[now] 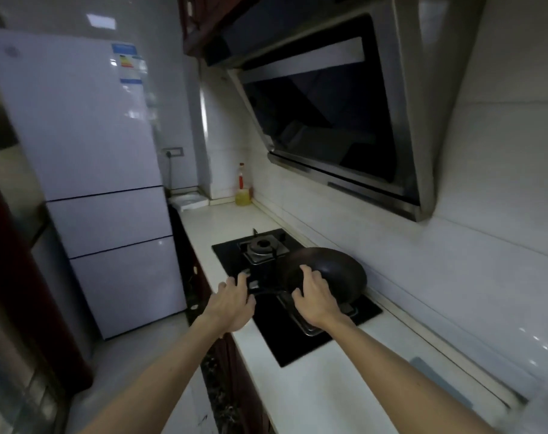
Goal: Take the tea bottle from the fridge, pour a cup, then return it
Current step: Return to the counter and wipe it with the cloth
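so the tea bottle isn't in view anywhere. my guess is it's inside the fridge (87,151), which stands at about 10 o'clock with all three doors shut. no cup in sight either, so the task looks basically unstarted.

both hands are stretched out over the hob (297,336) instead. the left hand (232,303) has its fingers spread and slightly curled, holding nothing, right by the end of the wok's handle. the right hand (313,294) is at its 3 o'clock, fingers fanned out over the near rim of the wok (332,274). can't tell if they touch it or just float above.

what could go sideways:
- the wok looks tilted on its burner, so a bump from the right hand or a snag on the handle could tip or slide it.
- it might be hot too, no way to tell from here.
- turning toward the fridge with arms out this far risks clipping that handle.
- the oil bottle (242,187) at 12 o'clock on the counter (313,399) is yellowish with a red top, easy to mistake for a drink in this dim light.

writing: there's just the energy label (128,65) on the top fridge door, with coloured bars and text too blurry to read. no brand is legible on the range hood (329,114).
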`<action>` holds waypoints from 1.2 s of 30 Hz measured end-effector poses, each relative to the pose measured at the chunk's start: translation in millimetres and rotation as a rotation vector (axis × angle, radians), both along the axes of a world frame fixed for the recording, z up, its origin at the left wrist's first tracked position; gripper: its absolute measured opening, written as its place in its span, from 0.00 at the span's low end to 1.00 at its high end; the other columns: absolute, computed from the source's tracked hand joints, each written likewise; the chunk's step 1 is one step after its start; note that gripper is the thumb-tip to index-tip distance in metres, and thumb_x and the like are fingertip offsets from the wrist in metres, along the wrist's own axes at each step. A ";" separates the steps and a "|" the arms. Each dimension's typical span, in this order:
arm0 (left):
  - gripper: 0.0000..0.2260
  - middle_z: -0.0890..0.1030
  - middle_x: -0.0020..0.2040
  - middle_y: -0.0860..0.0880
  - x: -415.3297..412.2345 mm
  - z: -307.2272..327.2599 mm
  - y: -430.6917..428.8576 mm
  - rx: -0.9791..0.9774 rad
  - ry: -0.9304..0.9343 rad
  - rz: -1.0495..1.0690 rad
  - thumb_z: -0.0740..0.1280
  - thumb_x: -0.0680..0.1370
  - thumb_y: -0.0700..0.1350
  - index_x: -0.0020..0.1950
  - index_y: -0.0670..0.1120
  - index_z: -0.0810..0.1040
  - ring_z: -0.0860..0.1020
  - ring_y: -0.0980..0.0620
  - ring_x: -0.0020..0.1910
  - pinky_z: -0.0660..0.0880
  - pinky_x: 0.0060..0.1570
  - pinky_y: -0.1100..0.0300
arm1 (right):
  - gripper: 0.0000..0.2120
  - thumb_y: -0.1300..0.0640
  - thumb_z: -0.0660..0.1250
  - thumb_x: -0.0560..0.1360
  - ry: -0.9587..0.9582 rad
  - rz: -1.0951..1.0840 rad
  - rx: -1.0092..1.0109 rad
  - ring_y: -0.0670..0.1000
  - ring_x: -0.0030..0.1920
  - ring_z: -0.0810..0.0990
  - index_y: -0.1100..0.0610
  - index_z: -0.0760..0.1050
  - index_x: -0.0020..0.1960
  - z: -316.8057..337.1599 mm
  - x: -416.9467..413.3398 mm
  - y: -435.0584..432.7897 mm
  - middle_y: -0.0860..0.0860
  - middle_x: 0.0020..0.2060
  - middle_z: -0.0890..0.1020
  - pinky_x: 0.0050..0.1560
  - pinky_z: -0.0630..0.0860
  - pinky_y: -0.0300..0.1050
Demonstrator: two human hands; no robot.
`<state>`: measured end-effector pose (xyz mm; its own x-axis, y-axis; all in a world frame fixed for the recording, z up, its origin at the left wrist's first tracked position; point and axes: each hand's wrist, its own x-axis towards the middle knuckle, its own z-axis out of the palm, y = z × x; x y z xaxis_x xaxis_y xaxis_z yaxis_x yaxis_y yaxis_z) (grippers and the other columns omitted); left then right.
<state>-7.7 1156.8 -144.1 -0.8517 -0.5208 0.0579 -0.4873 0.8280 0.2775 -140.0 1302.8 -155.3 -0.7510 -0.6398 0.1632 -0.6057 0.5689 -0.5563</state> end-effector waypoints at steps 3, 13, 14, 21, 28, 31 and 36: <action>0.25 0.68 0.67 0.38 -43.4 -3.7 13.5 0.013 0.023 -0.101 0.55 0.81 0.52 0.75 0.42 0.56 0.68 0.38 0.65 0.69 0.62 0.44 | 0.27 0.54 0.60 0.80 -0.018 -0.117 0.031 0.59 0.68 0.67 0.57 0.55 0.76 -9.9 -28.5 29.3 0.58 0.68 0.66 0.63 0.72 0.56; 0.23 0.70 0.66 0.41 -161.9 -45.7 98.2 0.049 0.024 -0.510 0.57 0.81 0.49 0.74 0.42 0.58 0.69 0.42 0.65 0.71 0.61 0.47 | 0.27 0.56 0.56 0.80 -0.154 -0.484 0.155 0.59 0.69 0.64 0.56 0.52 0.77 -62.4 -73.5 138.6 0.58 0.71 0.63 0.65 0.68 0.54; 0.23 0.70 0.66 0.41 -171.3 -49.8 104.7 0.045 0.015 -0.553 0.57 0.81 0.49 0.74 0.42 0.59 0.70 0.42 0.64 0.71 0.61 0.47 | 0.28 0.56 0.56 0.81 -0.167 -0.523 0.158 0.59 0.69 0.64 0.56 0.51 0.78 -64.6 -75.6 147.0 0.58 0.71 0.63 0.66 0.68 0.54; 0.18 0.73 0.61 0.41 -228.5 -76.6 126.7 -0.018 -0.057 -0.795 0.55 0.81 0.48 0.69 0.42 0.63 0.72 0.42 0.58 0.73 0.53 0.50 | 0.28 0.55 0.58 0.81 -0.237 -0.748 0.154 0.61 0.70 0.64 0.57 0.52 0.78 -83.3 -79.8 184.4 0.59 0.71 0.63 0.67 0.67 0.56; 0.19 0.72 0.63 0.41 -245.1 -132.0 135.0 -0.054 -0.213 -0.933 0.53 0.81 0.49 0.70 0.43 0.62 0.72 0.42 0.58 0.72 0.54 0.49 | 0.28 0.56 0.56 0.81 -0.318 -0.941 0.165 0.61 0.67 0.67 0.57 0.52 0.78 -113.2 -66.7 197.0 0.60 0.69 0.66 0.65 0.67 0.54; 0.18 0.71 0.63 0.42 -243.1 -161.4 141.2 -0.081 -0.299 -0.972 0.52 0.82 0.50 0.69 0.44 0.62 0.71 0.42 0.60 0.72 0.56 0.47 | 0.27 0.55 0.57 0.80 -0.351 -0.995 0.149 0.61 0.66 0.68 0.57 0.54 0.76 -132.7 -55.9 200.1 0.61 0.67 0.68 0.65 0.68 0.55; 0.16 0.72 0.61 0.42 -235.8 -200.6 152.9 -0.037 -0.371 -1.018 0.52 0.81 0.48 0.67 0.43 0.64 0.71 0.42 0.57 0.72 0.54 0.47 | 0.27 0.55 0.58 0.80 -0.437 -1.026 0.139 0.62 0.64 0.69 0.58 0.54 0.75 -167.9 -40.7 202.4 0.60 0.65 0.68 0.63 0.71 0.57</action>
<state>-243.5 1309.6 -344.7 -0.8508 0.4376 -0.2909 0.3851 0.8959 0.2213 -180.7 1505.2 -323.2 -0.9084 0.3215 -0.2673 0.4160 0.7599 -0.4995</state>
